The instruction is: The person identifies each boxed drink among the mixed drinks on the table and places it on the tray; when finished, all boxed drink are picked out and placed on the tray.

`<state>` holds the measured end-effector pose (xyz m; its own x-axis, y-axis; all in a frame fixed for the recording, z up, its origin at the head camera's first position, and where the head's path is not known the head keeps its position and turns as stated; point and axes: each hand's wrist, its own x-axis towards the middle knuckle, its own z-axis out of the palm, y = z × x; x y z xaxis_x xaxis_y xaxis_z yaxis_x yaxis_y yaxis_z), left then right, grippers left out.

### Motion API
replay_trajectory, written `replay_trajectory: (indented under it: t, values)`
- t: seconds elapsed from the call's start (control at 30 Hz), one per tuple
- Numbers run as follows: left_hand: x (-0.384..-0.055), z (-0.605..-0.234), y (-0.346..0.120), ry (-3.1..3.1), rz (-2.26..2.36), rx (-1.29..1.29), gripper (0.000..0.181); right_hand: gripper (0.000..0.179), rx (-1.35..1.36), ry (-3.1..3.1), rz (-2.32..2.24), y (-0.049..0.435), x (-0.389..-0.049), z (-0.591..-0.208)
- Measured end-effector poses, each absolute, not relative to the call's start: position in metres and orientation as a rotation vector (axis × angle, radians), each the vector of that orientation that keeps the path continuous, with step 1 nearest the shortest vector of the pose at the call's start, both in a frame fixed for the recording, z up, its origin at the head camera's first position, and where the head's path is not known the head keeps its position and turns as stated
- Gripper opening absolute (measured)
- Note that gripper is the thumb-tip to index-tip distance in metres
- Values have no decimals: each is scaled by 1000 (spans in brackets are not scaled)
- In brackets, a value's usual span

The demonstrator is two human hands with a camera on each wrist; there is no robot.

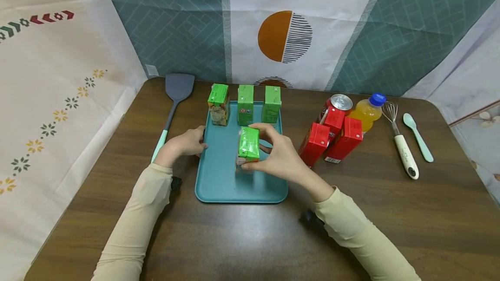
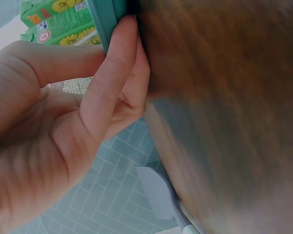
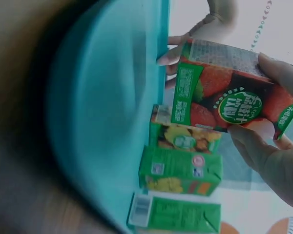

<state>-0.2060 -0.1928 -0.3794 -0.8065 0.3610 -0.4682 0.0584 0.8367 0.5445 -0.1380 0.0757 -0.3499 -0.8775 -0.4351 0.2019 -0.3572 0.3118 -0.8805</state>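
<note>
My right hand (image 1: pixel 281 155) grips a small green-topped juice carton (image 1: pixel 248 142) between thumb and fingers, upright over the middle of the blue-green tray (image 1: pixel 218 190). In the right wrist view this juice carton (image 3: pixel 229 95) shows red fruit pictures on its side. At the tray's left edge, the thumb and fingers of my left hand (image 1: pixel 187 142) pinch the rim; the left wrist view shows the tray's rim (image 2: pixel 105 22) at the fingertips. Along the far end of the tray stand three more green cartons, the left (image 1: pixel 218 104), the middle (image 1: pixel 245 105) and the right (image 1: pixel 271 105).
A grey spatula (image 1: pixel 179 88) lies left of the tray. To the right stand several red cartons (image 1: pixel 314 143), a red can (image 1: pixel 340 102) and a bottle of orange drink (image 1: pixel 367 112). Farther right lie a whisk (image 1: pixel 406 155) and a pale green spoon (image 1: pixel 419 140).
</note>
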Motion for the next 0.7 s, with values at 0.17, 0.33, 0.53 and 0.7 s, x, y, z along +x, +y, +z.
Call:
replay_trajectory:
  t: [0.17, 0.33, 0.53, 0.7]
  values:
    - [-205, -379, -192, 2463, 678, 309, 68, 82, -771, 2483, -1559, 49, -153, -355]
    - [-206, -381, -192, 2473, 683, 300, 66, 84, -788, 2514, -1503, 29, -166, -357]
    - [-206, -379, -194, 2445, 723, 275, 65, 83, -849, 2535, -1443, 13, -181, -356]
    - [-206, -377, -192, 2448, 700, 265, 65, 83, -877, 2546, -1365, 7, -190, -362]
